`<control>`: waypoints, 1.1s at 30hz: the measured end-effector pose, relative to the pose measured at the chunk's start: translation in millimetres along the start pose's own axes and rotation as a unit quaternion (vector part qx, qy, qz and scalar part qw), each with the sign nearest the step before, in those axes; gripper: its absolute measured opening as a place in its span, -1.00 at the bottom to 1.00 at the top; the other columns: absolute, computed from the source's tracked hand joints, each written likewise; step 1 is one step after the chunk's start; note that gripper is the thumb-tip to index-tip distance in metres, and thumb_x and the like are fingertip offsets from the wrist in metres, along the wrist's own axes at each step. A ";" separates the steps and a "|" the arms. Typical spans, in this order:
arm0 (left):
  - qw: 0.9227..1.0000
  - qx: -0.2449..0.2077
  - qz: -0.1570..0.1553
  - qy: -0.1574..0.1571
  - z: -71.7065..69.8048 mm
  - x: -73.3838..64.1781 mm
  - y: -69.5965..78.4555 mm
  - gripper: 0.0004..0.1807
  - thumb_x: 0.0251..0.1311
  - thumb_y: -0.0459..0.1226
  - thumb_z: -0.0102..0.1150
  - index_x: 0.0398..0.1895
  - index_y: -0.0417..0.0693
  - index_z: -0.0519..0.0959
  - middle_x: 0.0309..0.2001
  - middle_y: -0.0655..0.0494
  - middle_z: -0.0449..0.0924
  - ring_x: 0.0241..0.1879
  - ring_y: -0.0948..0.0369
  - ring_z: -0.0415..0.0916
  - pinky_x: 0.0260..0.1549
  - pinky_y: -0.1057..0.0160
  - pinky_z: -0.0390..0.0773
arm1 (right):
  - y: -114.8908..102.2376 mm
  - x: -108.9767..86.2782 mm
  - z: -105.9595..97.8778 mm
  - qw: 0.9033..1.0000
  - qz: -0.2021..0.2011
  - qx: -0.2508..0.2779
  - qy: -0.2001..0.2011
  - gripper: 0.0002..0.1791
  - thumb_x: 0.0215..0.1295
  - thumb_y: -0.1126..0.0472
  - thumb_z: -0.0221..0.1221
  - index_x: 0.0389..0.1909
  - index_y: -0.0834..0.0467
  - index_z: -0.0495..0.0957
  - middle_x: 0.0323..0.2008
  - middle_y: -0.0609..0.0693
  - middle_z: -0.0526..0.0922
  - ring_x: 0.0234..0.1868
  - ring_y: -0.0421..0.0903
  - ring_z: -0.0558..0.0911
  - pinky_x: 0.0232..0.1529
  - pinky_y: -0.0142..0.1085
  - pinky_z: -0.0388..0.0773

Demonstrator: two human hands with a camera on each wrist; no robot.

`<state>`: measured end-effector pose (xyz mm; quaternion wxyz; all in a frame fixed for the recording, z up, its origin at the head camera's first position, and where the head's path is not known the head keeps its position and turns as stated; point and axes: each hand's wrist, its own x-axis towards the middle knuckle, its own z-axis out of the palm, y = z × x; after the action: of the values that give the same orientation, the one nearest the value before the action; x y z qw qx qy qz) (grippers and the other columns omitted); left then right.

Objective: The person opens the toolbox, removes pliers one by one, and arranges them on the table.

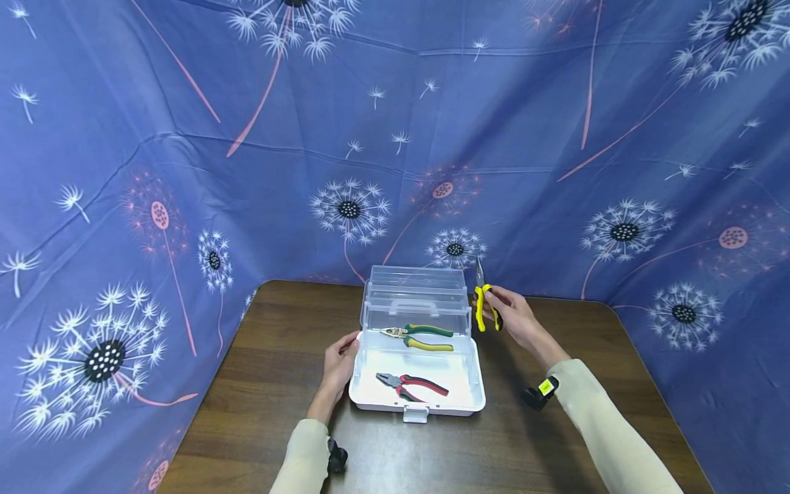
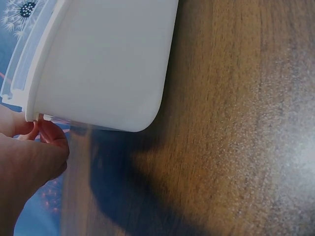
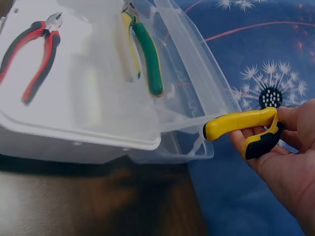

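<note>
A: How is the right hand [image 1: 516, 314] listed?
B: Yellow-and-black pliers [image 1: 479, 310] are gripped, held up right of the box [image 1: 444, 411], near the rear edge of the table [image 1: 259, 384].
A: The left hand [image 1: 339, 363]?
B: The box's left rim is pinched.
A: Surface, room?
B: Brown wood, backed by blue dandelion-printed cloth [image 1: 524, 103]. The rear edge is overlapped by the raised clear lid [image 1: 420, 276]; wider wood is left toward both side edges.
</note>
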<state>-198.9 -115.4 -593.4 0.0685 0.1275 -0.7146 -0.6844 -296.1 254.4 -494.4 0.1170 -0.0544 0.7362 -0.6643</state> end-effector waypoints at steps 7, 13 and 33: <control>1.000 -0.006 -0.001 0.001 -0.3 0.1 -1.3 -0.66 0.50 -0.40 0.06 0.23 -0.38 0.57 0.12 -0.28 0.63 0.00 0.06 0.56 -0.14 0.43 0.52 | 16.7 -20.2 -13.4 0.997 -0.006 0.082 -0.001 -0.44 0.66 0.26 -0.07 0.45 0.55 0.12 -0.01 -0.01 0.70 0.02 -0.20 0.71 0.18 -0.23 0.55; 1.000 -0.006 0.005 -0.010 -0.3 -7.2 10.9 -0.64 0.50 -0.43 0.02 0.24 -0.49 0.52 0.13 -0.39 0.58 0.04 -0.09 0.54 -0.11 0.33 0.56 | 36.7 -37.7 -23.8 0.993 0.005 0.119 0.013 -0.41 0.66 0.26 -0.07 0.48 0.54 0.05 0.00 -0.04 0.72 0.10 -0.10 0.70 0.15 -0.24 0.57; 1.000 -0.008 0.001 0.001 -0.6 1.9 -2.8 -0.66 0.50 -0.39 0.07 0.22 -0.38 0.58 0.11 -0.29 0.63 -0.01 0.03 0.58 -0.07 0.23 0.60 | 98.8 -82.5 -23.8 0.994 0.075 0.008 0.077 -0.41 0.64 0.25 -0.02 0.42 0.61 0.13 0.22 0.53 0.49 0.03 -0.01 0.72 0.06 -0.21 0.63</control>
<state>-200.3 -116.6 -596.3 0.0706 0.1270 -0.7092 -0.6899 -214.7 307.8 -582.0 0.1099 0.0535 0.7399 -0.6615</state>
